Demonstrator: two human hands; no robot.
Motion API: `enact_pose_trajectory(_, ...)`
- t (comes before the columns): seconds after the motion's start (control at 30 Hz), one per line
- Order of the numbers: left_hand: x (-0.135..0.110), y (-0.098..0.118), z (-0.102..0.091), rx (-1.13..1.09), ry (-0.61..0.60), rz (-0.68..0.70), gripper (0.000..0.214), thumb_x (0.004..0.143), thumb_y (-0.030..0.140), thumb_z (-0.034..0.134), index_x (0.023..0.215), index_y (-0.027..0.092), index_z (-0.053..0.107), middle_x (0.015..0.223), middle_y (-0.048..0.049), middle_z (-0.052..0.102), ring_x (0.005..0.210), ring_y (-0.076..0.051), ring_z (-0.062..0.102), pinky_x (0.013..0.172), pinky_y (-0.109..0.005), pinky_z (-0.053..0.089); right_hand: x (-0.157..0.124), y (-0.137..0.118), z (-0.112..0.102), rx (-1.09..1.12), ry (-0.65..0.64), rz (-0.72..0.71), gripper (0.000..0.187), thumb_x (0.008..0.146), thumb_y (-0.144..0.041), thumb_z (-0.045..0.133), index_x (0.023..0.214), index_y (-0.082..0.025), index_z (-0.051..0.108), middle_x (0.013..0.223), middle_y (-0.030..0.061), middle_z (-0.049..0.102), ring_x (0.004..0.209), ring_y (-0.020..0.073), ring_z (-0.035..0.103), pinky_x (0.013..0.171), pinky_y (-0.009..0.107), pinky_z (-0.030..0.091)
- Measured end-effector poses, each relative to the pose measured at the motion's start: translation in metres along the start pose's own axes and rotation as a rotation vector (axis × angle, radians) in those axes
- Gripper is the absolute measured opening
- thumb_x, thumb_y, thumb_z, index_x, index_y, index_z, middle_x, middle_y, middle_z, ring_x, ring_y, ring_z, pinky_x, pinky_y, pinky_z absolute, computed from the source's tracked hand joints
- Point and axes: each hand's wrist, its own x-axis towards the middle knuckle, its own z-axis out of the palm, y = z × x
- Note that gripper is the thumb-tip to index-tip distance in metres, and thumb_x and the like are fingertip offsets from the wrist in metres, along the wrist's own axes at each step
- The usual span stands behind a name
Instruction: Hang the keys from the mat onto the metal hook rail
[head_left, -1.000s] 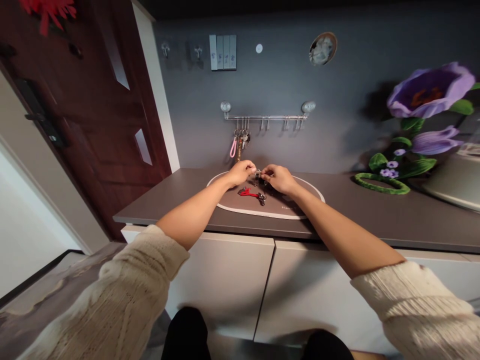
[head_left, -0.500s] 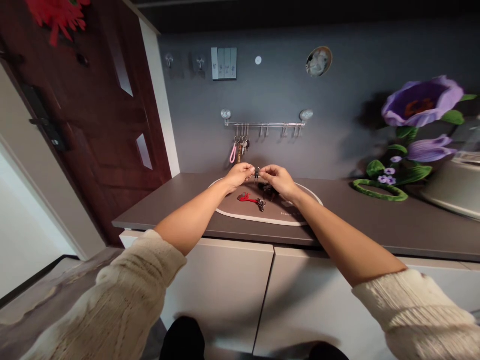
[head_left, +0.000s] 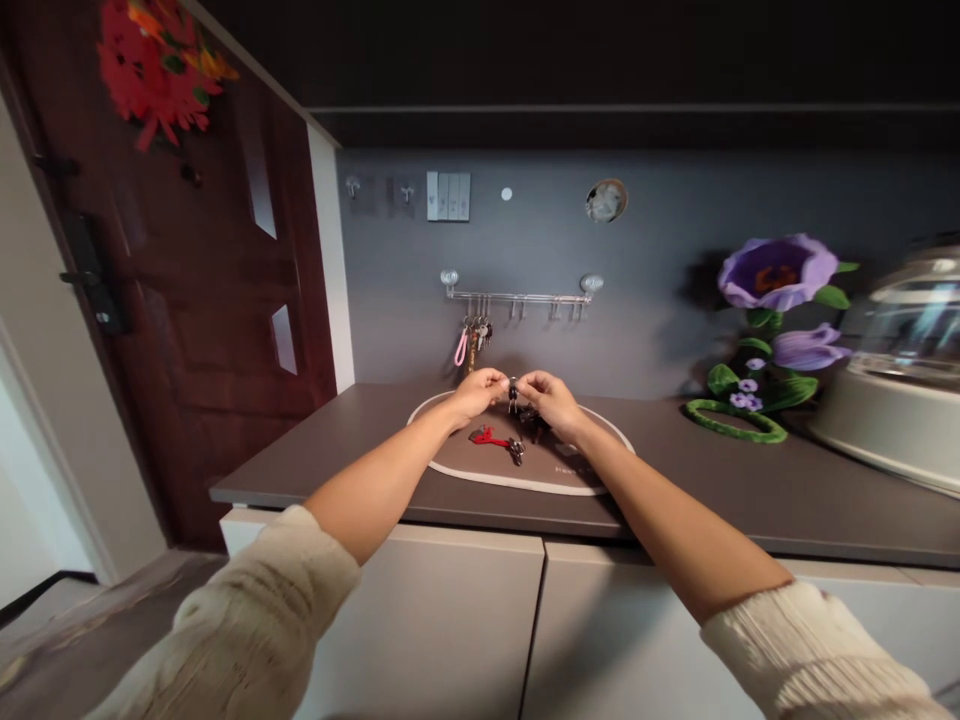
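Observation:
My left hand (head_left: 480, 393) and my right hand (head_left: 552, 400) meet just above the mat, fingertips pinched on either side of a small bunch of keys (head_left: 514, 396). The keys hang down between them from a ring. Below lies an oval brown mat (head_left: 465, 462) with a pale border. On it rests another bunch of keys with a red strap (head_left: 495, 439). Some dark items (head_left: 531, 420), too shaded to name, sit partly behind my right hand.
A rail with hooks (head_left: 517, 298) is fixed to the wall, with several keys (head_left: 482, 332) and a pink loop (head_left: 460, 347) hanging at its left. Purple fabric flowers (head_left: 780, 275) and a pale domed appliance (head_left: 892, 410) stand right on the counter (head_left: 300, 440). A brown door (head_left: 202, 300) is left.
My view has tilted upward, so the scene sits lower and more of the overhead cabinet shows. Both hands still hold the keys, which hang a little more visibly between them.

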Motion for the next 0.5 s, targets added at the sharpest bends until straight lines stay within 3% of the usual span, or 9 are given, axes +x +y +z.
enact_pose_trajectory(0.13,0.001,-0.002,0.002,0.032,0.004,0.038,0.013,0.073,0.025,0.056,0.075,0.013,0.052,0.062,0.0042,0.050,0.057,-0.006,0.043,0.060,-0.021,0.035,0.001,0.002,-0.002,-0.053,0.003,-0.026,0.026,0.068,-0.041,0.056,0.072,-0.016,0.052,0.068,-0.0016,0.051,0.063,0.0099,0.045,0.064,0.024,0.036)
enact_pose_trajectory(0.5,0.003,0.003,0.001,0.158,0.270,0.046,0.005,0.075,0.016,0.051,0.072,0.013,0.054,0.066,0.0008,0.055,0.063,-0.009,0.049,0.066,-0.022,0.039,0.016,-0.006,-0.005,-0.238,0.082,-0.133,0.018,0.070,-0.036,0.050,0.070,-0.018,0.050,0.066,-0.0012,0.052,0.064,0.0118,0.046,0.066,0.027,0.038)
